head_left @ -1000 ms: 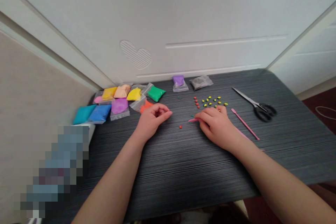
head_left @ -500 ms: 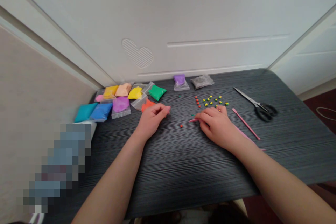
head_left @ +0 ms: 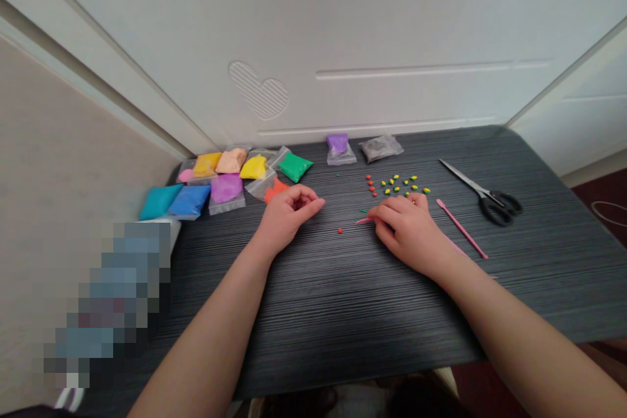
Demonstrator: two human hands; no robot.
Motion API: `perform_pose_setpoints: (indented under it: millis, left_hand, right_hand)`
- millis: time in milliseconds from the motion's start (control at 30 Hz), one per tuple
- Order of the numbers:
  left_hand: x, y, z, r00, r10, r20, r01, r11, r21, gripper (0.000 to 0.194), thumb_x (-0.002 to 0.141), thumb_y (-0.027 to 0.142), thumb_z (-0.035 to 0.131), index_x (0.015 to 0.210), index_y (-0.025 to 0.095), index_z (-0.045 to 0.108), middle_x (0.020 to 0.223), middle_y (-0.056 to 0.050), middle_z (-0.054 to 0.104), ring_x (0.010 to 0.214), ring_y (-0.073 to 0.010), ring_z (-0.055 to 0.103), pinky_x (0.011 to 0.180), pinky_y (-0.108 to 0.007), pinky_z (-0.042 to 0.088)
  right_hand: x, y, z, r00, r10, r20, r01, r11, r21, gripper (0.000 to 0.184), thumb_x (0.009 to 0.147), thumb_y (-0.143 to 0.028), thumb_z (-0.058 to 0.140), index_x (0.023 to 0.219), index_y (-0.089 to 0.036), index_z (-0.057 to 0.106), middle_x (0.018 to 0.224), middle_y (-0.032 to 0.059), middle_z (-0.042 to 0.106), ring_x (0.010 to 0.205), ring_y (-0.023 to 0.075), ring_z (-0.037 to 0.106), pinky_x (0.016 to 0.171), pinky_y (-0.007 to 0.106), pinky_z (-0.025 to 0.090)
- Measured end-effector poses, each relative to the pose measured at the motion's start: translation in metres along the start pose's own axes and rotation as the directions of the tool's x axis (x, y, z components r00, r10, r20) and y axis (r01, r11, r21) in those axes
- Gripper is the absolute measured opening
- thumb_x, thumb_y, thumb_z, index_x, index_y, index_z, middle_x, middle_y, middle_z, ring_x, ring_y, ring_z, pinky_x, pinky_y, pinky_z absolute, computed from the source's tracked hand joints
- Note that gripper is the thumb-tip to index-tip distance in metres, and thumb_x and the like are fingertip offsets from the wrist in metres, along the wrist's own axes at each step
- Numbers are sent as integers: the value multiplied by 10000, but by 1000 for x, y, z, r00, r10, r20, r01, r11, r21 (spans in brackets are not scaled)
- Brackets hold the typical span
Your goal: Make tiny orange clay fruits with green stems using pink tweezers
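Note:
My left hand [head_left: 285,219] rests on the dark striped table [head_left: 343,313], its fingers curled in a loose pinch; what is inside them is hidden. My right hand [head_left: 406,228] lies to the right, fingers closed on a thin pink tool [head_left: 363,220] whose tip pokes out to the left. A small red clay ball [head_left: 339,230] sits on the table between the two hands. Just beyond my right hand lie several tiny yellow-and-green clay pieces [head_left: 402,185] and a short column of red balls [head_left: 371,186].
Bags of coloured clay [head_left: 225,177] are grouped at the back left, with a purple bag [head_left: 337,145] and a grey bag [head_left: 379,147] near the wall. A second pink tool [head_left: 461,228] and black-handled scissors [head_left: 484,194] lie on the right.
Both hands stay almost in place; the fingers of my left hand shift slightly. The view has tilted a little.

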State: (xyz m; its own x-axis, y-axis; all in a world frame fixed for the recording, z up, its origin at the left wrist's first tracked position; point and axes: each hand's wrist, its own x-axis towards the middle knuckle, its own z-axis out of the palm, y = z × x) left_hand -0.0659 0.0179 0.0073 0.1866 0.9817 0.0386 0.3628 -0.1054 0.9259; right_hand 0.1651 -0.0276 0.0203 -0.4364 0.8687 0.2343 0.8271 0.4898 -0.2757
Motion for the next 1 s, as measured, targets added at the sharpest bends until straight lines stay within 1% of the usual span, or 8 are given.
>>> perform_pose_setpoints:
  millis: [300, 567, 867, 1000]
  left_hand:
    - [-1, 3, -3, 1000, 21, 0, -21, 996, 83, 275, 761, 418, 517, 648, 169, 546, 640, 32, 527, 633, -105, 461, 604, -222, 350]
    - [-1, 2, -2, 1000, 19, -12, -18, 995, 97, 288, 755, 436, 515, 656, 167, 546, 641, 23, 527, 631, -114, 468, 601, -232, 353]
    - [-1, 5, -2, 1000, 14, -10, -12, 994, 112, 295, 738, 452, 527, 677, 165, 562, 638, 16, 526, 619, -114, 457, 594, -236, 360]
    - [-1, 4, -2, 1000, 11, -8, -11, 997, 83, 293, 731, 451, 538, 675, 164, 559, 624, 23, 516, 598, -108, 449, 578, -232, 349]
  right_hand:
    - [0, 0, 1, 1000, 1, 19, -1, 1000, 3, 180, 836, -184, 424, 889, -233, 589, 897, 16, 623, 856, 168, 513, 828, 360, 208]
    - [0, 0, 1, 1000, -22, -7, 22, 1000, 10, 165, 831, -182, 434, 875, -224, 587, 894, 23, 626, 846, 169, 510, 816, 357, 209]
    - [0, 1, 2, 1000, -24, 4, 24, 1000, 9, 170, 833, -188, 436, 881, -233, 593, 895, 20, 624, 851, 171, 509, 817, 363, 204]
    - [0, 1, 2, 1000, -21, 18, 21, 1000, 6, 171, 836, -194, 433, 888, -231, 591, 898, 21, 623, 859, 174, 506, 818, 363, 206]
